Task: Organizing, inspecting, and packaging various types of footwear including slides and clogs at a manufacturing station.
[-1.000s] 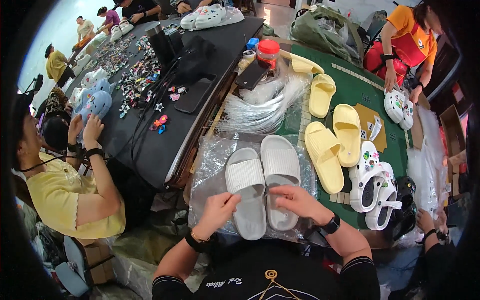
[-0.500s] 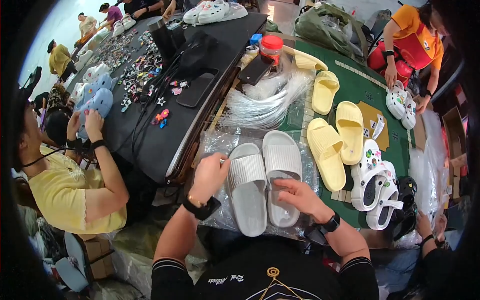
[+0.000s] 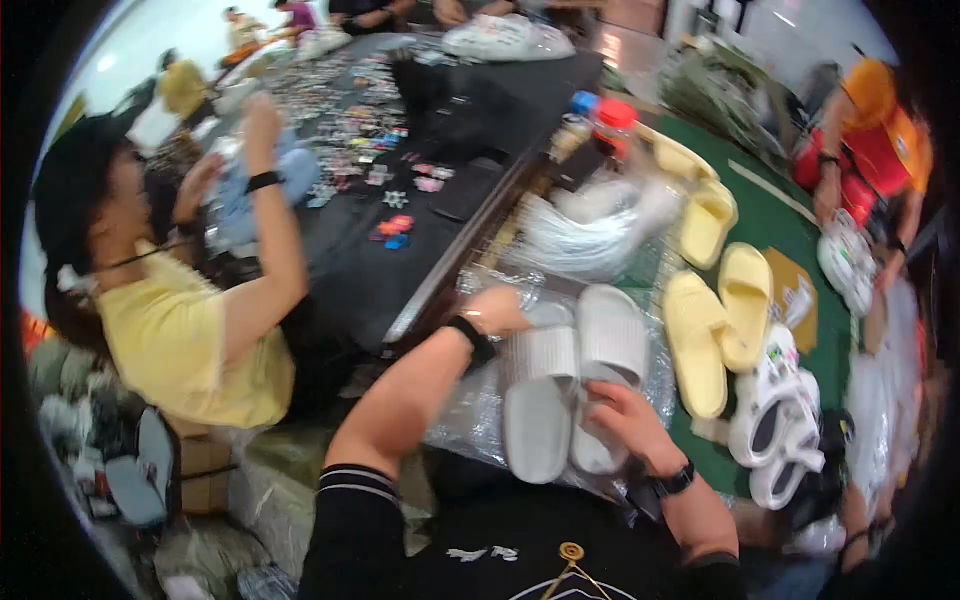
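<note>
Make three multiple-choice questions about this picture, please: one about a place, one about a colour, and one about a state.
1. Where do the grey slides lie?
A. on clear plastic wrap on the table
B. on the floor
C. inside a cardboard box

2. What colour are the plain slides on the green mat?
A. red
B. pale yellow
C. black

3. What is the right hand doing?
A. hanging in the air, away from everything
B. holding a bottle
C. resting on the heel end of a grey slide

Answers:
1. A, because crinkled clear plastic wrap shows under and around the pair.
2. B, because they are pale yellow against the green.
3. C, because its fingers lie on the slide; the left hand is at the toe end of the other one.
</note>
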Available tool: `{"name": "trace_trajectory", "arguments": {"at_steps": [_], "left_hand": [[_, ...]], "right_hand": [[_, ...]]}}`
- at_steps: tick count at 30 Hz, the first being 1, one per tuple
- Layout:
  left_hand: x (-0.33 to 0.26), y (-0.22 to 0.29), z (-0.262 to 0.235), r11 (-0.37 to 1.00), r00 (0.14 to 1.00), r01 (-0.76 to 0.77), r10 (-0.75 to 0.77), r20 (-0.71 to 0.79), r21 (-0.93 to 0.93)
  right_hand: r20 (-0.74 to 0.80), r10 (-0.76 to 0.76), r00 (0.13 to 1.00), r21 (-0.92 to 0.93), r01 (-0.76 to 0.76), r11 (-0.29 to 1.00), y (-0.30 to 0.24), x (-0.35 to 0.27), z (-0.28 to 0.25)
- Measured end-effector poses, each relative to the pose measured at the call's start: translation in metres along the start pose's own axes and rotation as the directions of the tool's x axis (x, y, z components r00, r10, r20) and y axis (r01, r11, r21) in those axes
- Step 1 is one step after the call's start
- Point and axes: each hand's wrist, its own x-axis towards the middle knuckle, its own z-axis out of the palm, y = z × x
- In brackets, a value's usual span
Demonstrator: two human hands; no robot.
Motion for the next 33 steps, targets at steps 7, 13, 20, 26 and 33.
{"name": "trace_trajectory", "arguments": {"at_steps": [7,13,20,26,33], "left_hand": [[0.005,0.021,0.008,0.972,0.988,-0.144,0.150,-0.019,0.187],[-0.080,0.043,0.000,0.968,0.771,-0.247,0.222,-0.597,0.041],[-0.143,0.055,0.054,0.883,0.849,-0.459,0.469,-0.243,0.098],[-0.130,0.051,0.090,0.892,0.861,-0.400,0.445,-0.245,0.213],[-0.122,0.068,0.092,0.920,0.823,-0.384,0.380,-0.422,0.081]], "right_hand": [[-0.051,0.173,0.984,0.157,-0.163,0.974,0.005,-0.022,-0.008],[-0.060,0.065,0.996,0.116,-0.058,0.992,-0.006,-0.004,0.002],[-0.037,0.026,0.999,0.170,-0.019,0.985,0.001,0.000,-0.005],[-0.028,0.045,0.999,0.242,-0.036,0.970,-0.003,-0.009,-0.002],[-0.002,-0.003,1.000,0.210,0.003,0.978,-0.004,-0.013,-0.006]]}}
